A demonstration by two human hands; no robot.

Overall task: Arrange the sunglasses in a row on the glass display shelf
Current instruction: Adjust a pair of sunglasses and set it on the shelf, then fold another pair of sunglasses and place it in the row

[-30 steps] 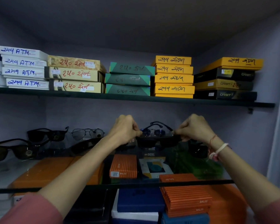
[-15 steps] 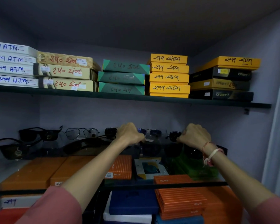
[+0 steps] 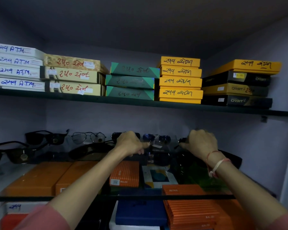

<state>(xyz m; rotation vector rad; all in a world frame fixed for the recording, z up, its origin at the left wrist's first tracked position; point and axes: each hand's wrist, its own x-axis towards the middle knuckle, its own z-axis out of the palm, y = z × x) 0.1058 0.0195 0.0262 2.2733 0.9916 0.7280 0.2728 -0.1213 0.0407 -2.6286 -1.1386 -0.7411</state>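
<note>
Sunglasses (image 3: 156,138) at back of glass display shelf (image 3: 106,197), long axis left-right. Your left hand (image 3: 131,143) and right hand (image 3: 200,141) pinch opposite ends; adjacent pair close on left.

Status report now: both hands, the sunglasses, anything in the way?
Left hand and right hand at back row of glass shelf. Blue-lens sunglasses between them; grip unclear. Dark sunglasses lying close in front.
</note>
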